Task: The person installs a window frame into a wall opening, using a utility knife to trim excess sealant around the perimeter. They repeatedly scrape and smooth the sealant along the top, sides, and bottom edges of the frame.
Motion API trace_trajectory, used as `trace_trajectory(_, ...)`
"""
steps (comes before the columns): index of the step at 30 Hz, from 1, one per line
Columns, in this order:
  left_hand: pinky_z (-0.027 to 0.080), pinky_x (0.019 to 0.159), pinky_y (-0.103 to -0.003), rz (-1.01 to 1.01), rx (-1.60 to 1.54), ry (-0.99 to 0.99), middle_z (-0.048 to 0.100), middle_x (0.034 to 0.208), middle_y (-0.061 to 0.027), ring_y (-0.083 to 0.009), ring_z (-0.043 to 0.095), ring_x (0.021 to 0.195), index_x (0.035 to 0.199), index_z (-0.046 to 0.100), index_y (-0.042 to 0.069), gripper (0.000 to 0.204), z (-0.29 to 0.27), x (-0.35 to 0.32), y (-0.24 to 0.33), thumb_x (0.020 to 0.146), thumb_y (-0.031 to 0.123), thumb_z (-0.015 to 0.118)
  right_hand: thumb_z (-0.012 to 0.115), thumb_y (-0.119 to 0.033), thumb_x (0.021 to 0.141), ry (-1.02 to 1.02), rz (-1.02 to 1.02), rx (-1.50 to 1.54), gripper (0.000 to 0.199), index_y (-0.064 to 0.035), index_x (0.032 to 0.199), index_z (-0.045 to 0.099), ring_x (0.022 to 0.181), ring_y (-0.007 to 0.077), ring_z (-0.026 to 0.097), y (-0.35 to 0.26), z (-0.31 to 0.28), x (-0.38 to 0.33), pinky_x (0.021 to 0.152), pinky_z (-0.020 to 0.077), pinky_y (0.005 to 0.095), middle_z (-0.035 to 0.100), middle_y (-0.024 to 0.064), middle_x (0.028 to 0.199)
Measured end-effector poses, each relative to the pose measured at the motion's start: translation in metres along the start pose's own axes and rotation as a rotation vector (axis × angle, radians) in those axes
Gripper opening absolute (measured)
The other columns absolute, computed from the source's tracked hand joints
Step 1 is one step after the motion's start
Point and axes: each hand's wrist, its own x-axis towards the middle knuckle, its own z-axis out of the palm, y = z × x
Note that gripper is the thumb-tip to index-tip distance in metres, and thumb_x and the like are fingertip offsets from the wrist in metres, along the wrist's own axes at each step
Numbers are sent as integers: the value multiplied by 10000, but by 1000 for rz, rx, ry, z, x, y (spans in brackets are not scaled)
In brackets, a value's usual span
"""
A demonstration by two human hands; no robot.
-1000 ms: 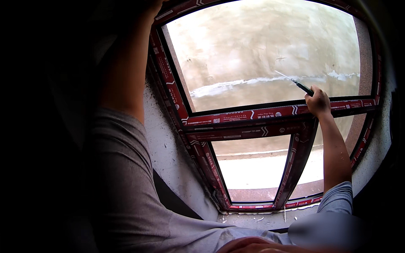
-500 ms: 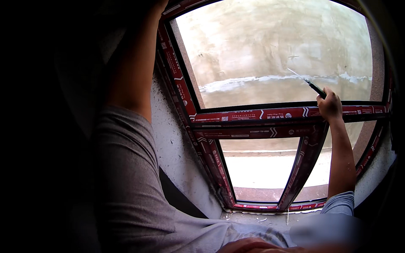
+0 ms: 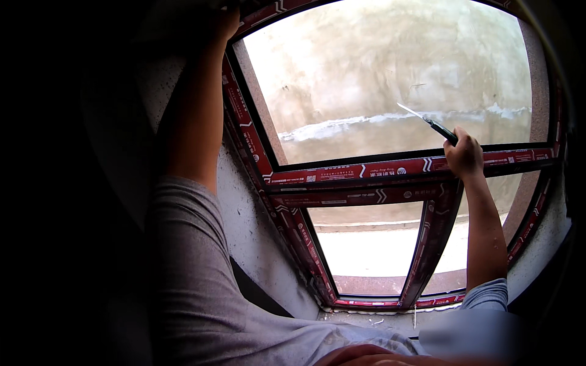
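In my right hand [image 3: 465,154] is a dark-handled knife [image 3: 441,129], its slim pale blade pointing up and left in front of the upper window pane [image 3: 378,73]. The fingers are wrapped round the handle, close to the red-taped crossbar [image 3: 366,169] of the window frame. My left arm reaches up to the upper left corner, where my left hand [image 3: 229,23] is at the top of the frame. Its fingers are mostly lost in shadow, so I cannot see what they hold or touch.
Below the crossbar are two smaller panes, split by a slanting red-taped post [image 3: 434,244]. A speckled pale wall [image 3: 250,226] borders the frame on the left. Small white scraps lie on the sill [image 3: 366,317]. Through the glass stands a plastered wall with a white streak.
The window has shifted slightly left and tilted in view. My right hand and the knife appear a little further left and lower. More of my left hand shows at the top.
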Motion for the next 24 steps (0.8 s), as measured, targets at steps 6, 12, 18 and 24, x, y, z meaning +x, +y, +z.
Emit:
trace_trajectory(6, 496, 1065, -486, -20, -174, 134, 640, 1380, -220, -419, 614, 1269, 1368, 656, 100, 636, 15, 0, 1, 1030, 559, 374, 632, -235, 892, -35, 16, -7, 169, -67, 914, 617, 878, 473, 691, -6, -4, 0, 802, 546, 561, 719, 236, 861)
trace_trajectory(12, 556, 966, -492, 53, 107, 159, 723, 1210, -199, -424, 691, 1115, 1334, 653, 102, 513, 9, -11, 13, 1026, 458, 451, 622, -234, 908, -41, 37, -65, 184, -53, 926, 600, 874, 481, 690, -11, -4, -2, 816, 542, 574, 719, 242, 870)
trace_trajectory(18, 611, 764, -528, 455, 631, 359, 770, 986, -164, -366, 760, 916, 1065, 665, 77, 241, 27, 8, -14, 929, 273, 698, 635, -214, 908, -53, 31, -73, 182, -46, 898, 566, 864, 479, 685, -17, -2, 0, 802, 536, 576, 711, 238, 868)
trace_trajectory(24, 609, 758, -507, 389, 374, 394, 758, 968, -210, -380, 753, 923, 1095, 651, 76, 210, 47, 29, -23, 945, 221, 672, 652, -198, 906, -28, 38, -68, 181, -45, 888, 559, 856, 477, 680, -18, -1, 1, 790, 531, 572, 700, 231, 841)
